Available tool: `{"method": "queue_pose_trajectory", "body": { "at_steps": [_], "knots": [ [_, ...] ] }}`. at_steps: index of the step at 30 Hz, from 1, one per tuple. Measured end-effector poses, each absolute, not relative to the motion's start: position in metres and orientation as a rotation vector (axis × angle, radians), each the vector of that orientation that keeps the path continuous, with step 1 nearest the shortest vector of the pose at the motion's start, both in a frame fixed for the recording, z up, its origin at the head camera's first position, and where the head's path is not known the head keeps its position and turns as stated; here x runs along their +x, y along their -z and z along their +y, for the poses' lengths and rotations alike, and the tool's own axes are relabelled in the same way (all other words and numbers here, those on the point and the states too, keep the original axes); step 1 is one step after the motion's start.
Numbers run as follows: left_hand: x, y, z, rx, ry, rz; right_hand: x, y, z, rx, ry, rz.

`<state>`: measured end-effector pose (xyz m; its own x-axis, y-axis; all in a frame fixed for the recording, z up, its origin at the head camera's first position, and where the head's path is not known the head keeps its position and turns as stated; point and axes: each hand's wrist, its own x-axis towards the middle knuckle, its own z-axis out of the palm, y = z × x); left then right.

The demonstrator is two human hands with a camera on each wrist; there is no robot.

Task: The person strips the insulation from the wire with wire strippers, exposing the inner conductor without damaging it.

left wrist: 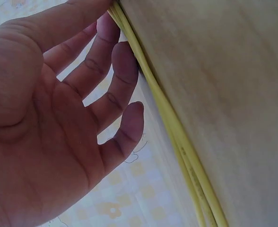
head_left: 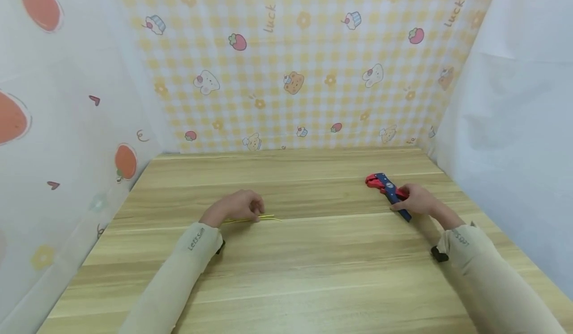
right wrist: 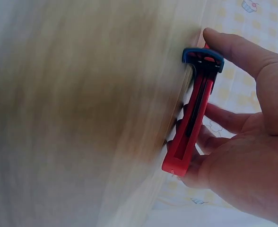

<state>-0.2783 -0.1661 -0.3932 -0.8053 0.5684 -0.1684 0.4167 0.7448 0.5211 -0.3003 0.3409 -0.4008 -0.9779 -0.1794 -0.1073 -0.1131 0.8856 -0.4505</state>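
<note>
Thin yellow wires (head_left: 268, 218) lie low over the tabletop at centre left. My left hand (head_left: 239, 206) pinches them between thumb and fingertips. In the left wrist view the wires (left wrist: 169, 118) run as a loose bundle past the loosely bent other fingers. At the right, my right hand (head_left: 417, 200) holds a red and dark blue wire stripper (head_left: 389, 187) by its handles, its red head pointing to the far left. The right wrist view shows the red handle (right wrist: 179, 158) end-on, with the thumb on one side and the fingers behind it.
Both hands work over a wood-grain table (head_left: 286, 284). A yellow checked cloth (head_left: 304, 50) hangs along its far edge, with a printed white sheet (head_left: 76, 140) on the left and a plain white one (head_left: 515, 125) on the right.
</note>
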Motion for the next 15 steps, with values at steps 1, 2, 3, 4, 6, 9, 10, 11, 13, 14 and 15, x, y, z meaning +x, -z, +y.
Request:
{"method": "queue_pose_trajectory", "body": {
  "at_steps": [1,2,3,4,6,9,10,11,13,14,15],
  "knots": [
    [-0.2781,0.3930,-0.1663,0.768,-0.673,2.630,-0.3006,0.4014,0.3410,-0.225,0.682,2.910],
    [-0.2779,0.3931,-0.1665,0.762,-0.672,2.628,-0.3007,0.4019,0.3407,-0.226,0.682,2.913],
    [-0.2776,0.3931,-0.1667,0.756,-0.672,2.627,-0.3007,0.4023,0.3405,-0.231,0.683,2.916],
    [-0.2774,0.3932,-0.1668,0.747,-0.672,2.626,-0.3005,0.4026,0.3402,-0.238,0.687,2.919],
    [-0.2776,0.3937,-0.1668,0.745,-0.669,2.628,-0.2995,0.4023,0.3395,-0.246,0.688,2.930],
    [-0.2779,0.3930,-0.1663,0.746,-0.657,2.631,-0.2969,0.4001,0.3382,-0.247,0.685,2.938],
    [-0.2784,0.3924,-0.1662,0.758,-0.651,2.633,-0.2960,0.3990,0.3377,-0.246,0.681,2.942],
    [-0.2788,0.3917,-0.1661,0.772,-0.645,2.634,-0.2954,0.3981,0.3374,-0.241,0.674,2.945],
    [-0.2795,0.3897,-0.1661,0.788,-0.635,2.630,-0.2947,0.3970,0.3370,-0.234,0.661,2.950],
    [-0.2800,0.3888,-0.1660,0.797,-0.633,2.628,-0.2945,0.3967,0.3369,-0.232,0.654,2.953],
    [-0.2804,0.3881,-0.1659,0.807,-0.633,2.627,-0.2942,0.3965,0.3369,-0.229,0.647,2.958]
  ]
}}
